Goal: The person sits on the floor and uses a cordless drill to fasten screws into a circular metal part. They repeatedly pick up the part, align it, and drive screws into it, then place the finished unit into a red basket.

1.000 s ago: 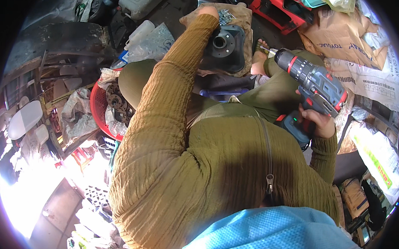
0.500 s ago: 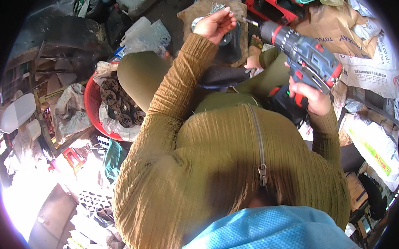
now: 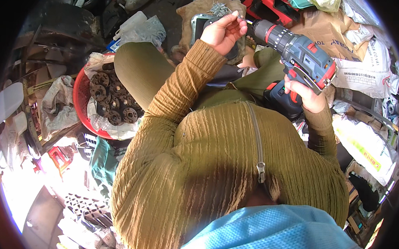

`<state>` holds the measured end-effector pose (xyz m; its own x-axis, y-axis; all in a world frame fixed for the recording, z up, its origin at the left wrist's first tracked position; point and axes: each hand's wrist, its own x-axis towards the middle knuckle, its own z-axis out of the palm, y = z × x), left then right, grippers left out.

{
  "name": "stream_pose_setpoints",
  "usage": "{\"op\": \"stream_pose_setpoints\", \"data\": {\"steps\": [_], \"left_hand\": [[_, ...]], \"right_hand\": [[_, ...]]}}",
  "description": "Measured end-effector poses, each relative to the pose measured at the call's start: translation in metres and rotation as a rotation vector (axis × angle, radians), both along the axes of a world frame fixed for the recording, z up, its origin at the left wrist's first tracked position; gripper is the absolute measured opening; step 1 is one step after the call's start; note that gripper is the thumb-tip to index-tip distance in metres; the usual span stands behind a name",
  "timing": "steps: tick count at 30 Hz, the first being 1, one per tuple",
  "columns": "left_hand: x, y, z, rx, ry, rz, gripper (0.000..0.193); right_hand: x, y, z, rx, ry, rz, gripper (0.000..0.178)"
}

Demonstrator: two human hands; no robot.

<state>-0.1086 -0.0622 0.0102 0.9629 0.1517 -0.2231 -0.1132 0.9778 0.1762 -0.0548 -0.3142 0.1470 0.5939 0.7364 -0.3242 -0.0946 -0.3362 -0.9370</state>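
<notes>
My right hand (image 3: 309, 95) is wrapped around the handle of a blue, black and red cordless drill (image 3: 298, 51). The drill lies tilted, its chuck and thin bit (image 3: 250, 22) pointing up and left. At the tip of that bit is my left hand (image 3: 222, 34), thumb and forefinger pinched on a tiny metal piece that looks like a screw, mostly hidden by the fingertips. Just beyond the hand, a pile of silver screws (image 3: 219, 9) sits on a brown cushion-like sack (image 3: 186, 12). A dark piece with a silver rim (image 3: 195, 24) lies there too, partly covered by my hand.
To my left, a red basket (image 3: 80, 100) holds several dark round metal parts (image 3: 114, 99). A red plastic frame (image 3: 267, 10) stands beyond the drill. Paper and plastic sacks (image 3: 364, 71) crowd the right. My bent knees (image 3: 137, 72) flank the work.
My left hand has come down and right from beside the screw pile to the drill's bit. The drill has shifted slightly left and down, still in my right hand.
</notes>
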Motion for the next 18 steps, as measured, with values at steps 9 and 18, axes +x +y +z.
{"op": "stream_pose_setpoints", "data": {"steps": [9,18], "left_hand": [[-0.004,-0.004,0.004,-0.016,-0.032,0.053,0.014],[-0.006,0.002,-0.018,0.068,0.097,0.168,0.018]], "right_hand": [[0.0,0.007,0.006,-0.037,-0.047,-0.005,0.022],[0.023,0.02,0.006,-0.12,-0.04,0.118,0.049]]}}
